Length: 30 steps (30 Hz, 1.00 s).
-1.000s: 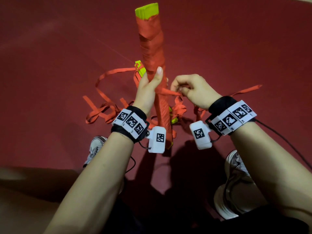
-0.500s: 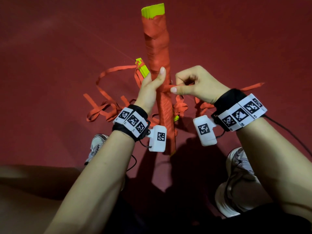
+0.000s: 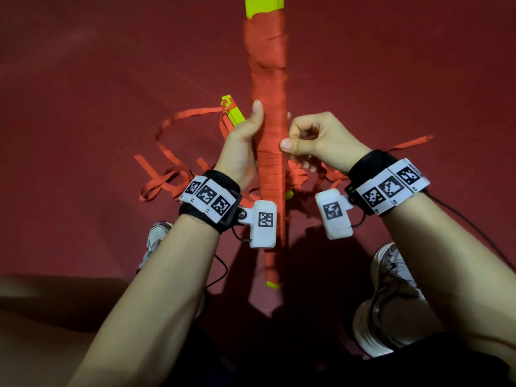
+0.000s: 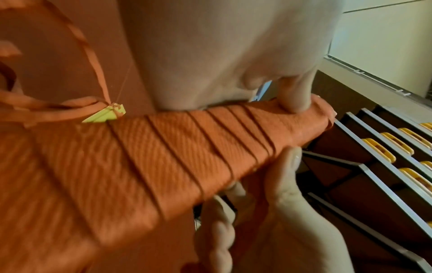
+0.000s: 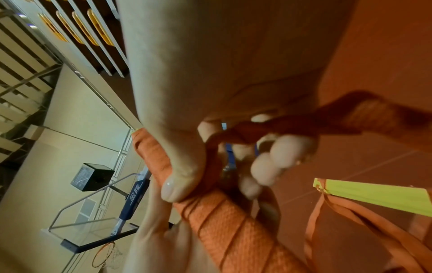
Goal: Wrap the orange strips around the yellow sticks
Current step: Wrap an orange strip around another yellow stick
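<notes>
Standing upright on the floor (image 3: 83,107) between the person's shoes (image 3: 391,289), the wrapped stick (image 3: 269,88) points its long axis up toward the camera, yellow at both ends. The left hand (image 3: 240,152) has its grip clenched around the middle. The right hand (image 3: 321,143) pinches an orange strip (image 5: 292,127) against it. Farther off, loose strips (image 3: 167,180) and another yellow stick (image 3: 233,111) lie flat.

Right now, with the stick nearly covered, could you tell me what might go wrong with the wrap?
1. The right hand pinches the orange strip beside the wrapped stick; if tension drops, the latest turns could loosen.
2. The left hand grips only mid-stick, so it may twist.
3. The loose strips on the floor could snag the working strip.
</notes>
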### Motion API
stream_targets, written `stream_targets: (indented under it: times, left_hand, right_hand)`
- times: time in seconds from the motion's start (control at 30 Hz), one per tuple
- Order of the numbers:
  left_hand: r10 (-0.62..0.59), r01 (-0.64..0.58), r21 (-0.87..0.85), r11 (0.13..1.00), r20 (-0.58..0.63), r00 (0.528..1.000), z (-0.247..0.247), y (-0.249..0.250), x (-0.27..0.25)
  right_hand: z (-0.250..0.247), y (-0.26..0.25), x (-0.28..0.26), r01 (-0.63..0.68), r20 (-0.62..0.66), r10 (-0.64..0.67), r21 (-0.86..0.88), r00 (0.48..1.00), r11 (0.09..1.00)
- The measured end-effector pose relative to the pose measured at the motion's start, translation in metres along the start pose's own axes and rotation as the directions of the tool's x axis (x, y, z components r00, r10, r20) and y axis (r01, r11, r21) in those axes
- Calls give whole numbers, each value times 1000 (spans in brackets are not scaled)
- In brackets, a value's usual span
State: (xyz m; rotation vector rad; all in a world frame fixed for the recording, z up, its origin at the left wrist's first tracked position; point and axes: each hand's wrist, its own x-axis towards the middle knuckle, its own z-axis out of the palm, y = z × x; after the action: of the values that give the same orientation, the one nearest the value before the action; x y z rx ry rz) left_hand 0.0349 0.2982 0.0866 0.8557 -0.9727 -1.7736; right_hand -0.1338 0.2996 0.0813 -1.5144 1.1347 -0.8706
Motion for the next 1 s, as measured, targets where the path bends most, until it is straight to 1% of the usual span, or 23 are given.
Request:
stream_targets:
  times: [0.07,0.17,0.27,0.33,0.37,0.43,0.5,0.53,0.6,0.67,0.7,0.77,0.83,0.93,1.0]
  left_hand:
    - [-37,38,-38,999,21,999,6,-4,0]
    - [-57,57,11,998,45,997,5,-12,0]
    - [-116,116,38,993,1,993,0,-19,5]
    - [-122,125,46,991,-63,991,-2,-20,8]
    - [-105,108,35,993,-87,991,-2,-20,10]
    - [-34,36,18,999,-114,993,-6,-20,14]
    - [38,-32,63,997,-92,995,-14,-25,18]
    - [61,-52,115,992,-76,995,-16,-27,19]
    - [81,-76,210,975,-15,997,-22,-30,18]
    - [57,-66,287,956,40,998,-26,-32,19]
    - [47,-59,301,952,48,998,-28,-31,18]
    - [49,-60,307,950,44,998,-36,-30,20]
    - [42,-46,313,949,20,999,-43,-29,21]
    - [93,-66,378,923,-54,994,-51,-28,23]
    - [122,-72,427,901,-92,988,-57,-27,24]
  right_hand:
    - [7,4,-1,-5,-20,6,52,1000,999]
    - [15,13,-2,-20,-53,25,97,998,995]
    - [28,18,-4,-79,-63,82,53,995,995]
    - [40,20,-4,-76,-112,78,18,991,997]
    - [44,21,-4,-61,-151,59,-6,987,998]
    - [51,19,-4,-31,-228,13,-79,974,996]
    - [51,17,-4,-15,-278,-29,-153,960,988]
    - [50,17,-4,-17,-290,-35,-177,956,984]
    - [45,19,-3,-26,-280,-32,-203,960,979]
    - [39,23,-1,-20,-228,-19,-167,973,986]
    - [37,24,0,-18,-196,-11,-144,981,989]
    - [33,22,0,-16,-135,-5,-152,991,988]
    - [29,19,1,-6,-104,-14,-195,994,981]
    - [19,14,2,-54,-116,30,-208,993,977]
    - [4,12,4,-87,-152,42,-307,988,948]
